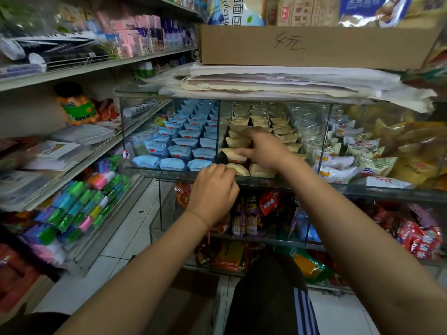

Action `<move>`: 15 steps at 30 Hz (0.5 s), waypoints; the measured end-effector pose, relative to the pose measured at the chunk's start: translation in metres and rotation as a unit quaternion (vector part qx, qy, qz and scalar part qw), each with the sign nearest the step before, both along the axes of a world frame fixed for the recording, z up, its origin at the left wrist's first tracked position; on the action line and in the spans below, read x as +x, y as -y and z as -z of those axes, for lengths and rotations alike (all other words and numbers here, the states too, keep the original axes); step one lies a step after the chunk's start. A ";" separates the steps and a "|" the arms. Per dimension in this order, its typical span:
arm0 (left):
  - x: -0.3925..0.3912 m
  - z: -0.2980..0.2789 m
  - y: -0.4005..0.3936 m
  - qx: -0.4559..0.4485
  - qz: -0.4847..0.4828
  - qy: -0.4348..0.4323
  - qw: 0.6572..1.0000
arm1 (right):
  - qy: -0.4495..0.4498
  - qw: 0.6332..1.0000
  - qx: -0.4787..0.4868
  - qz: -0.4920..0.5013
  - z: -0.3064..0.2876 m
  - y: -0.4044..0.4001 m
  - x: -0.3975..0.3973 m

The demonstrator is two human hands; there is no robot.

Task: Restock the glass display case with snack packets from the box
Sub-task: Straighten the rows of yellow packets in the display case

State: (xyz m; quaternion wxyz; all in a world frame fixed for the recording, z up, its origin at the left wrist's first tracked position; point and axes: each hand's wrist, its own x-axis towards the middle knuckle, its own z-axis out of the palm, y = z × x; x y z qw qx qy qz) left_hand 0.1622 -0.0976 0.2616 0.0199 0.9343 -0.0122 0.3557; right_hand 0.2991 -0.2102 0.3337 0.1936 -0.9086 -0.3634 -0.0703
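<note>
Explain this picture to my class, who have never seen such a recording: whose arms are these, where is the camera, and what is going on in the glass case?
There is no machine here. A person wears one camera on the head, looking forward and down, so both bare arms reach in from below. In front stands a glass display case split into compartments. The left one holds rows of blue packets, the middle one tan packets, the right one white packets. The right hand reaches into the middle compartment, fingers on a tan packet. The left hand is at the front glass edge; whether it holds anything cannot be told. A cardboard box sits on papers above.
</note>
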 end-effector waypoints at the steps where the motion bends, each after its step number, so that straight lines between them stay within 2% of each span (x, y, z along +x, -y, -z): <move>1: 0.007 -0.010 -0.002 0.016 0.004 -0.010 1.000 | -0.005 1.000 0.009 0.001 -0.008 0.008 0.001; 4: 0.031 -0.040 -0.001 0.076 -0.015 -0.125 0.989 | -0.061 0.997 -0.053 -0.012 -0.018 0.025 0.002; 8: 0.056 -0.066 0.011 0.129 -0.066 -0.284 0.948 | -0.078 0.988 -0.128 -0.030 -0.009 0.028 -0.001; 11: 0.064 -0.079 0.017 0.142 -0.064 -0.336 0.929 | -0.072 0.984 -0.155 -0.041 -0.010 0.028 0.001; 15: 0.067 -0.076 0.012 0.195 -0.053 -0.345 0.917 | -0.022 0.972 -0.227 -0.052 -0.010 0.025 -0.003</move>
